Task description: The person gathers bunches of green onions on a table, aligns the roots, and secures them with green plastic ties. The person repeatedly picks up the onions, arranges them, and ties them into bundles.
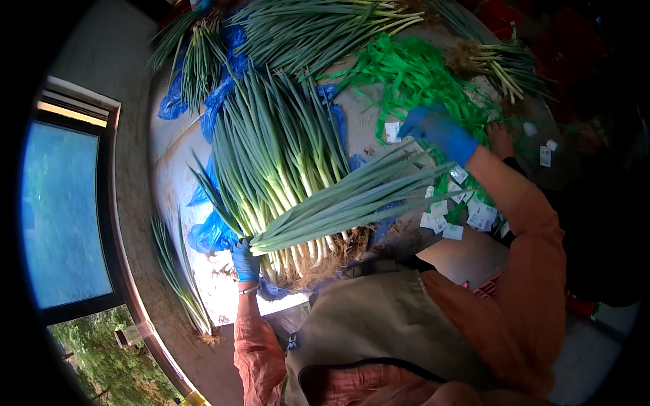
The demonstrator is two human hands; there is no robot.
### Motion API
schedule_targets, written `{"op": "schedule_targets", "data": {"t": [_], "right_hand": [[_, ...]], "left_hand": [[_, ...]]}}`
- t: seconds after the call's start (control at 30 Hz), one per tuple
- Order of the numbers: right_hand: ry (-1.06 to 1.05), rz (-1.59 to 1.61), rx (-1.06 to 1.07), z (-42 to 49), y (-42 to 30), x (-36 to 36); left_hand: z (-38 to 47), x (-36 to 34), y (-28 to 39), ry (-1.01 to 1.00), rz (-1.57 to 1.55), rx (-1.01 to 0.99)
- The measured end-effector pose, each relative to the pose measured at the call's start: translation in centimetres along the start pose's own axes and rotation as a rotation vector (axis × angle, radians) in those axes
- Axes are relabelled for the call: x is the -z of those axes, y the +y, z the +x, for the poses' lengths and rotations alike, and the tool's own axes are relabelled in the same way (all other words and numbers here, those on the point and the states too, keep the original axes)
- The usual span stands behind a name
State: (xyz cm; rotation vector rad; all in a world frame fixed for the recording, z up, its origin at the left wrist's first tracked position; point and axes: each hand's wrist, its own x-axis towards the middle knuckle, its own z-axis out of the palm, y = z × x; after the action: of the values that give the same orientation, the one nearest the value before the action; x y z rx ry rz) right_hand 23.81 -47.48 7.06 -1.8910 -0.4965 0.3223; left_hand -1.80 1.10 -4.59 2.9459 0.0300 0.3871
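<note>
My left hand (pixel 246 260), in a blue glove, grips a bunch of green onions (pixel 335 203) near its pale lower end. The leaves of this bunch stretch to the right, above a larger pile of green onions (pixel 279 157). That pile lies with its bushy roots (pixel 310 264) towards me. My right hand (pixel 441 133), also blue-gloved and blurred, is over the edge of a heap of green plastic strips (pixel 406 71). Its fingertips are next to a white printed tag (pixel 392 132); whether they pinch anything is unclear.
Several white tags (pixel 477 215) lie scattered at the right. Another person's bare hand (pixel 500 139) is beside the strips. More green onions (pixel 320 35) cover the far table, with blue plastic sheeting (pixel 210 233) beneath the pile. A few onions (pixel 177 276) lie by the window (pixel 68 213).
</note>
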Motion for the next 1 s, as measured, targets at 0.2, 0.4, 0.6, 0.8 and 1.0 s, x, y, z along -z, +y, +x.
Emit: {"op": "schedule_targets", "data": {"t": [0.2,0.4,0.6,0.8,1.0], "right_hand": [[0.067,0.236,-0.335,-0.1,-3.9,6.6],[-0.264,-0.183,-0.295,-0.9,-2.2,6.4],[-0.416,-0.244,-0.139,-0.3,0.1,4.3],[-0.473,-0.524,-0.07,0.1,0.2,3.2],[-0.174,-0.622,-0.087,-1.1,0.6,1.4]], "left_hand": [[0.0,0.6,0.8,0.005,-0.01,0.022],[0.0,0.5,0.5,0.001,-0.006,0.012],[0.0,0.3,0.1,0.007,-0.008,-0.002],[-0.3,0.3,0.7,0.008,-0.024,0.03],[-0.4,0.0,0.1,0.002,-0.079,0.02]]}}
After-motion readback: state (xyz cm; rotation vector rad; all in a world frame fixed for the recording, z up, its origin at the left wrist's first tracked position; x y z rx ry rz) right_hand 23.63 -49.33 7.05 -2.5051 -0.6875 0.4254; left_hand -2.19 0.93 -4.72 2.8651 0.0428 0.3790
